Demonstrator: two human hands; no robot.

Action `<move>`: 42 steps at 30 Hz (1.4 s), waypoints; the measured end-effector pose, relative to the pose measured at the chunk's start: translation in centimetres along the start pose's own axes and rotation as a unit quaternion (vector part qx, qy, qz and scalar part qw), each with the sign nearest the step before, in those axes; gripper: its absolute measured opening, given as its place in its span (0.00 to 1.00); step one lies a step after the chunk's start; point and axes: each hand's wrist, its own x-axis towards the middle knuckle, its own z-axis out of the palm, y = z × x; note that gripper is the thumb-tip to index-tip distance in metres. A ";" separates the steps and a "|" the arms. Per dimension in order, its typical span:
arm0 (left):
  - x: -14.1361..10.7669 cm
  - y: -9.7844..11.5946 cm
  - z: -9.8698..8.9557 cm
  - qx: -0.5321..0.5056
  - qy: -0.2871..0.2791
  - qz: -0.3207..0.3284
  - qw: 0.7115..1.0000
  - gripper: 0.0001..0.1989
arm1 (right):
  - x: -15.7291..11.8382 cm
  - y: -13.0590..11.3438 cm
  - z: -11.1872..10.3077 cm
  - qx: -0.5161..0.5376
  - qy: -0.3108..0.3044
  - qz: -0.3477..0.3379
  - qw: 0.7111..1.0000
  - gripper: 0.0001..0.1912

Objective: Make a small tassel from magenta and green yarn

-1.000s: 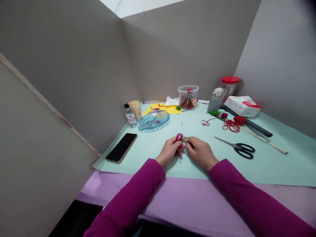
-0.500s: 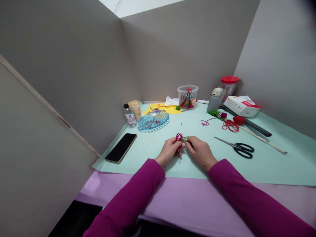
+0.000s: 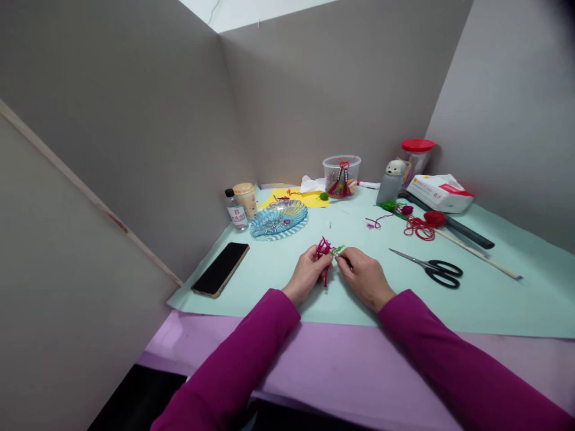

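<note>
Head view: dish holds silvery bits; left grip pinches magenta yarn.

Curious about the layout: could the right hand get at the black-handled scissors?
Probably yes: the black-handled scissors lie beside the right hand with nothing between, though that hand looks busy at the green yarn.

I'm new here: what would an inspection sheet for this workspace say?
Surface: green sheet over purple cover.
Job's things: magenta yarn, green strands; scissors lying to the right.
Clutter: phone, bottle and dish on the left; tub at the back; tissue pack and red yarn on the right.
Grip: left hand pinches the magenta yarn; right hand beside the green strands, its hold unclear.
Cables: thin line overhead, perhaps a cord.
Surroundings: grey panels left, behind and right.
</note>
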 end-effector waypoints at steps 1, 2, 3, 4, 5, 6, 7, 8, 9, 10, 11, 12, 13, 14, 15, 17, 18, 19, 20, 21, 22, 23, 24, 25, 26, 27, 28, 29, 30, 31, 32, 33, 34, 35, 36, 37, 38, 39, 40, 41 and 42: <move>0.0 0.0 0.0 0.002 0.002 -0.004 1.000 0.10 | 0.0 0.0 0.0 0.004 -0.004 -0.002 1.000 0.11; 0.0 0.0 0.0 0.002 0.003 -0.008 1.000 0.10 | 0.0 -0.1 -0.1 0.007 -0.007 -0.003 1.000 0.10; 0.0 0.0 0.0 0.001 0.004 -0.011 1.000 0.09 | 0.0 -0.1 -0.1 0.009 -0.009 -0.003 1.000 0.10; 0.0 -0.1 0.0 0.000 0.003 -0.014 1.000 0.09 | -0.1 -0.2 -0.1 0.008 -0.007 0.000 1.000 0.10; 0.1 -0.1 -0.1 0.001 0.003 -0.015 1.000 0.09 | -0.1 -0.3 -0.1 0.004 -0.005 0.003 1.000 0.10; 0.1 -0.1 -0.1 0.002 0.002 -0.017 1.000 0.09 | -0.1 -0.4 -0.1 -0.002 -0.004 0.006 1.000 0.10; 0.1 -0.2 -0.1 0.002 0.000 -0.019 1.000 0.09 | -0.1 -0.4 -0.1 -0.009 -0.003 0.008 1.000 0.11; 0.1 -0.2 -0.1 0.002 -0.003 -0.021 1.000 0.10 | -0.1 -0.5 0.0 -0.017 -0.004 0.010 1.000 0.11; 0.2 -0.2 0.0 0.001 -0.007 -0.021 1.000 0.10 | -0.1 -0.4 0.0 -0.025 -0.005 0.013 1.000 0.11; 0.2 -0.3 0.0 -0.001 -0.010 -0.020 1.000 0.11 | -0.1 -0.3 0.0 -0.032 -0.004 0.017 0.999 0.11; 0.1 -0.3 -0.1 -0.001 -0.011 -0.020 1.000 0.11 | 0.0 -0.1 0.0 -0.037 0.000 0.025 0.999 0.11; 0.1 -0.3 -0.1 0.000 -0.012 -0.021 1.000 0.11 | 0.1 0.3 0.0 -0.040 0.007 0.037 0.998 0.11; 0.0 -0.3 -0.1 0.002 -0.010 -0.022 1.000 0.11 | 0.2 0.7 -0.1 -0.040 0.018 0.054 0.998 0.11; -0.1 -0.2 -0.1 0.003 -0.008 -0.022 1.000 0.11 | 0.4 1.2 -0.3 -0.036 0.030 0.078 0.996 0.11; -0.2 -0.2 -0.2 0.004 -0.006 -0.024 1.000 0.11 | 0.6 1.7 -0.5 -0.029 0.042 0.108 0.993 0.12; -0.3 -0.1 -0.2 0.002 -0.004 -0.026 1.000 0.10 | 0.9 2.5 -1.0 0.003 0.062 0.179 0.982 0.12; -0.4 0.0 -0.3 0.001 -0.005 -0.028 1.000 0.10 | 1.1 2.6 -1.3 0.023 0.070 0.207 0.975 0.12; -0.4 0.0 -0.3 0.001 -0.006 -0.029 1.000 0.10 | 1.2 2.7 -1.5 0.047 0.075 0.228 0.970 0.12; -0.4 0.0 -0.3 0.000 -0.007 -0.031 1.000 0.10 | 1.3 2.5 -1.7 0.075 0.074 0.238 0.965 0.12; -0.4 0.0 -0.4 -0.001 -0.008 -0.031 0.999 0.10 | 1.3 2.2 -1.8 0.107 0.062 0.241 0.963 0.12; -0.4 -0.1 -0.4 -0.001 -0.009 -0.031 0.999 0.10 | 1.3 1.9 -1.7 0.143 0.037 0.238 0.960 0.13; -0.3 -0.1 -0.4 -0.001 -0.011 -0.031 0.999 0.10 | 1.3 1.5 -1.6 0.180 0.003 0.231 0.956 0.13; -0.3 -0.2 -0.4 0.000 -0.013 -0.030 0.999 0.10 | 1.2 1.2 -1.4 0.211 -0.033 0.221 0.951 0.14; -0.2 -0.2 -0.4 0.003 -0.014 -0.028 0.999 0.10 | 1.2 1.0 -1.2 0.233 -0.061 0.212 0.947 0.14; -0.2 -0.2 -0.4 0.005 -0.014 -0.028 1.000 0.10 | 1.1 0.9 -1.0 0.244 -0.076 0.205 0.945 0.13; -0.1 -0.3 -0.4 0.005 -0.013 -0.028 1.000 0.10 | 1.0 0.9 -0.8 0.245 -0.077 0.200 0.946 0.13; -0.1 -0.3 -0.4 0.005 -0.012 -0.028 1.000 0.10 | 1.0 1.0 -0.7 0.237 -0.065 0.199 0.949 0.13; -0.1 -0.3 -0.4 0.003 -0.011 -0.029 1.000 0.10 | 1.0 1.3 -0.7 0.225 -0.048 0.201 0.952 0.14; -0.1 -0.3 -0.5 0.000 -0.011 -0.030 0.999 0.10 | 1.1 1.5 -0.7 0.212 -0.027 0.206 0.955 0.14; -0.2 -0.2 -0.5 -0.003 -0.013 -0.031 0.999 0.10 | 1.1 1.8 -0.9 0.202 -0.007 0.211 0.956 0.13; -0.2 -0.2 -0.5 -0.004 -0.015 -0.031 0.999 0.10 | 1.2 2.0 -1.0 0.199 0.009 0.217 0.956 0.14; -0.2 -0.2 -0.5 -0.004 -0.017 -0.031 0.999 0.10 | 1.3 2.1 -1.2 0.207 0.017 0.220 0.953 0.14; -0.2 -0.2 -0.5 -0.005 -0.017 -0.032 0.999 0.10 | 1.3 2.0 -1.4 0.224 0.012 0.223 0.949 0.15; -0.3 -0.2 -0.5 -0.005 -0.017 -0.035 0.999 0.10 | 1.3 1.9 -1.6 0.247 -0.006 0.224 0.943 0.16; -0.3 -0.2 -0.5 -0.005 -0.015 -0.037 0.999 0.10 | 1.3 1.7 -1.6 0.272 -0.034 0.221 0.936 0.17; -0.3 -0.1 -0.5 -0.004 -0.014 -0.040 0.999 0.10 | 1.2 1.4 -1.7 0.294 -0.066 0.217 0.929 0.17; -0.3 -0.1 -0.5 -0.003 -0.012 -0.042 0.999 0.11 | 1.2 1.1 -1.6 0.310 -0.094 0.213 0.922 0.18; -0.3 -0.1 -0.5 -0.002 -0.010 -0.043 0.999 0.11 | 1.1 0.9 -1.5 0.318 -0.112 0.211 0.917 0.18; -0.3 0.0 -0.5 0.000 -0.010 -0.042 0.999 0.11 | 1.1 0.6 -1.4 0.321 -0.118 0.211 0.916 0.17; -0.3 0.0 -0.4 0.000 -0.010 -0.041 0.999 0.11 | 1.1 0.5 -1.2 0.321 -0.115 0.211 0.916 0.17; -0.3 0.1 -0.4 -0.002 -0.010 -0.040 0.999 0.11 | 1.0 0.4 -1.1 0.319 -0.106 0.213 0.917 0.16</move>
